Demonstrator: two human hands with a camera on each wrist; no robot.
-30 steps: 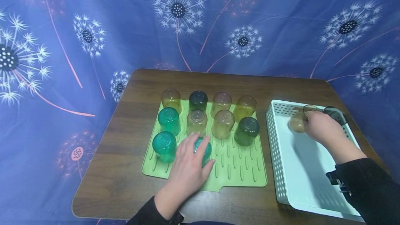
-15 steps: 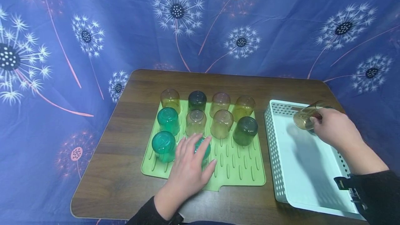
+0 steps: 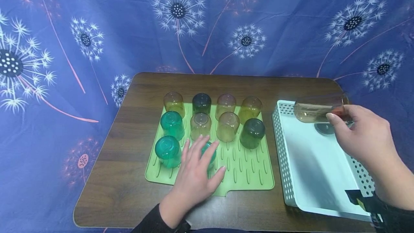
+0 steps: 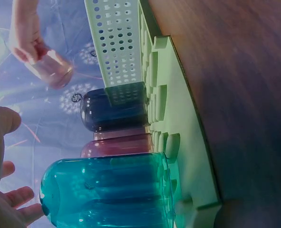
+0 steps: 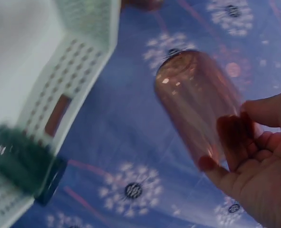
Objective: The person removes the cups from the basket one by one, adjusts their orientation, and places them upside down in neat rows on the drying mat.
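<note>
My right hand grips a clear amber-pink drinking glass near its rim, thumb on one side and fingers on the other. The glass lies sideways in the air over the far end of the pale basket, its base pointing left. My left hand hovers with spread fingers over a teal glass at the front of the green drying mat, partly hiding it in the head view. Several upside-down glasses fill the mat's back and left, among them a dark green glass and another teal glass.
A dark green glass lies tilted against the basket's far end. The basket stands right of the mat on a brown wooden table. Behind the table hangs a blue cloth with a dandelion print.
My right hand has lifted the amber-pink glass up out of the basket and turned it sideways. A dark glass in the basket has come into view below it. My left hand stays put.
</note>
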